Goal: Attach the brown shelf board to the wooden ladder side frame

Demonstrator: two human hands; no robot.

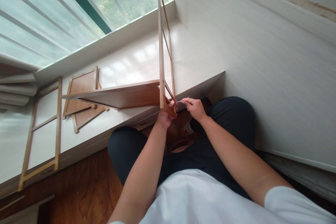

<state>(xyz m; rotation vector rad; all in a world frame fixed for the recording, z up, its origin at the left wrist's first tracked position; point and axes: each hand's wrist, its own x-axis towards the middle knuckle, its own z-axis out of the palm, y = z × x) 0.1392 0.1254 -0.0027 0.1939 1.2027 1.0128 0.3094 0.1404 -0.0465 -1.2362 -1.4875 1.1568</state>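
An upright wooden frame (pixel 161 49) with crossbars stands before me, joined or pressed at its near end to a brown wooden panel (pixel 131 98) that reaches left. My left hand (pixel 166 118) is wrapped round the frame's near lower end; some of its fingers are hidden behind the wood. From the right, my right hand (pixel 194 108) pinches a thin metal tool (pixel 179 102), its shaft pointing left. The tool's tip meets the frame's near right edge, close to my left fingers. Whether it sits in a screw or hole is too small to tell.
On the white window ledge (pixel 139 56) lie smaller wooden panels (pixel 82 85) and, further left, a ladder-like wooden frame (pixel 58 122). A white wall (pixel 262 59) rises at the right. Barred windows are behind. My knees are close below the ledge's edge.
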